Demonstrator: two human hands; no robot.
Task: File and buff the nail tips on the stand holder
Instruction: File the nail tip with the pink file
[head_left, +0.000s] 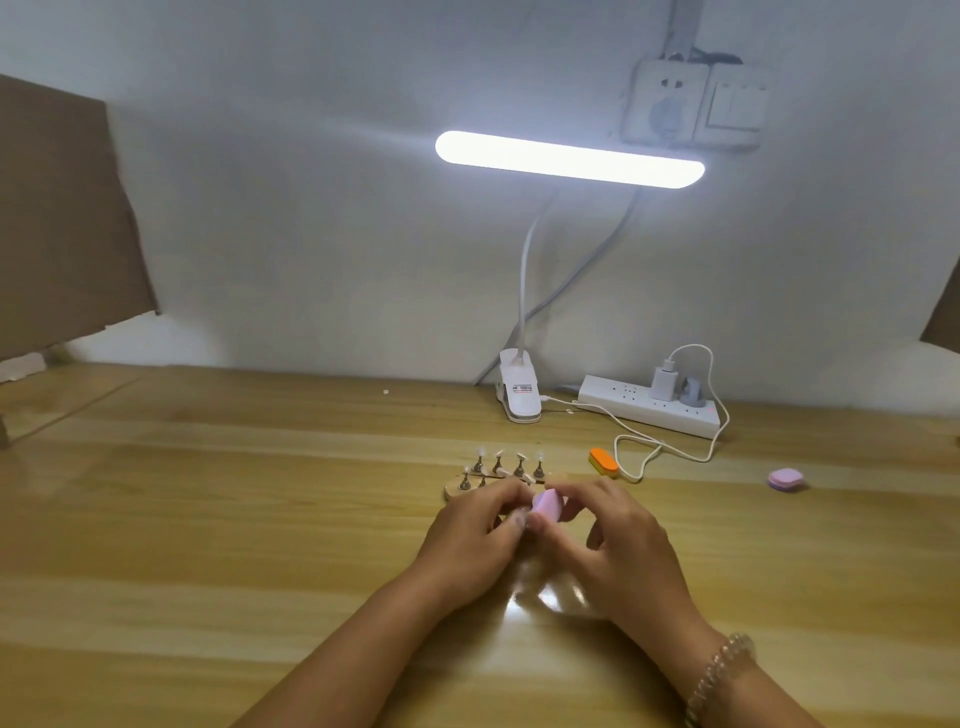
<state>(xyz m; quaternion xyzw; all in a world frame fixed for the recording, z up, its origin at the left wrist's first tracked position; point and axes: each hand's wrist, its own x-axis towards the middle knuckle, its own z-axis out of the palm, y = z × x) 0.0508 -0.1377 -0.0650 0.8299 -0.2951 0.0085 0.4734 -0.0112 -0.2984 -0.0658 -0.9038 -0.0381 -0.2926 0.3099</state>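
Near the middle of the wooden bench (260, 519), the right hand (618, 540) pinches a pink buffer block (546, 506). The left hand (467, 540) pinches a small piece (519, 517), too blurred to identify, against it. Just beyond the hands sits the stand holder (453, 491) with its nail tips (498, 454). An orange block (603, 461) lies to its right.

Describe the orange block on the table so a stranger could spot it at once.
Start at the white power strip by the wall below the lit lamp bar. Just in front of it, right of the nail-tip stand, lies the orange block. It is the only orange thing; the loose block farther right is pink.
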